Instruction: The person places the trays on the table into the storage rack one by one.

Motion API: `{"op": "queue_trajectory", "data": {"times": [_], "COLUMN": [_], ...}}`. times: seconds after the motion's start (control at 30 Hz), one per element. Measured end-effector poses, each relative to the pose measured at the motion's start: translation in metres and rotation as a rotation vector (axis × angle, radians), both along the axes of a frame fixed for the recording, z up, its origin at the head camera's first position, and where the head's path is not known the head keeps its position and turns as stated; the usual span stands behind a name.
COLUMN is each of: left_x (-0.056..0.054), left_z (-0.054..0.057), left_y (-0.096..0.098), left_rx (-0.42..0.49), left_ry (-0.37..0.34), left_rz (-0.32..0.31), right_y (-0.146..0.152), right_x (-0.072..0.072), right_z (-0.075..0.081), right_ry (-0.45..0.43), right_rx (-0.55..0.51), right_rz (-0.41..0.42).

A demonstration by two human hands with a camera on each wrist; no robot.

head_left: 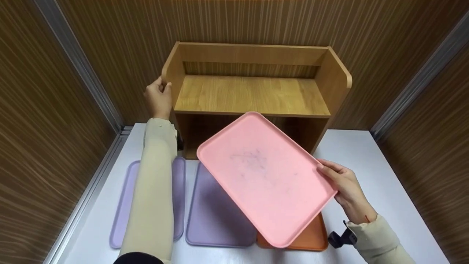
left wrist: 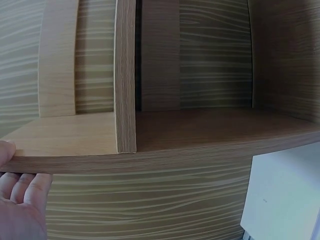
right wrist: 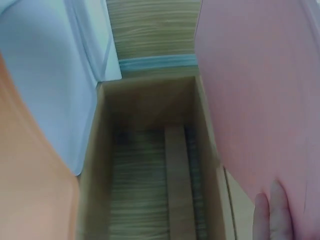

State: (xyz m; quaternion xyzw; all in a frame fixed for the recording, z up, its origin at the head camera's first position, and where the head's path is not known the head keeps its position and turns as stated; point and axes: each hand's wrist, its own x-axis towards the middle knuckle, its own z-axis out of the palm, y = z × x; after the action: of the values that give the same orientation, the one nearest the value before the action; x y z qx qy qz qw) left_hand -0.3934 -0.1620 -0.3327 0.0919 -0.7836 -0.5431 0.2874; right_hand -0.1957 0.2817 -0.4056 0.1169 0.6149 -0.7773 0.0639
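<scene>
Now, pink rectangular tray (head_left: 256,190): round-cornered and low-rimmed, it is held above the white tabletop (head_left: 348,150), turned askew with one corner toward the shelf, faint dark marks on its face.

Right hand (head_left: 348,183): grasping the pink tray near its right-hand corner, thumb over the rim and fingers behind; the right wrist view shows fingers against the pink surface. From this grip the tray extends leftward across the middle of the scene.

Left hand (head_left: 159,97): pinching the front edge of the shelf's wooden left side panel (head_left: 176,68), thumb on the inner face and fingers outside, well apart from the pink tray.

Two-level brown wooden shelf (head_left: 253,95): upright before a striped wood-grain wall (head_left: 238,22), its lower compartment partly hidden behind the pink tray; whether the two touch cannot be told.

Tabletop trays: one lavender rectangular tray (head_left: 179,198) lies partly hidden by the left arm; a second lavender tray (head_left: 216,223) lies to its right; an orange tray (head_left: 309,234) sits beside that one, mostly covered from view by the pink tray.

Sleeves: both arms wear cream-coloured fabric (head_left: 155,190), with a small black device (head_left: 344,238) at the right wrist.
</scene>
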Motion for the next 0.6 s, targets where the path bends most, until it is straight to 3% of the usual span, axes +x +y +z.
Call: {"op": "queue_trajectory", "data": {"times": [0.27, 0.6], "left_x": [-0.001, 0.001], "left_z": [0.000, -0.001], "left_y": [0.002, 0.001], "left_rx": [0.007, -0.019], "left_ry": [0.000, 0.023], "left_rz": [-0.006, -0.004], "right_y": [-0.018, -0.051], "right_x": [-0.015, -0.037], "right_z": [0.014, 0.019], "right_ry": [0.010, 0.055], "right_rx": [-0.079, -0.141], "right_rz": [-0.042, -0.171]}}
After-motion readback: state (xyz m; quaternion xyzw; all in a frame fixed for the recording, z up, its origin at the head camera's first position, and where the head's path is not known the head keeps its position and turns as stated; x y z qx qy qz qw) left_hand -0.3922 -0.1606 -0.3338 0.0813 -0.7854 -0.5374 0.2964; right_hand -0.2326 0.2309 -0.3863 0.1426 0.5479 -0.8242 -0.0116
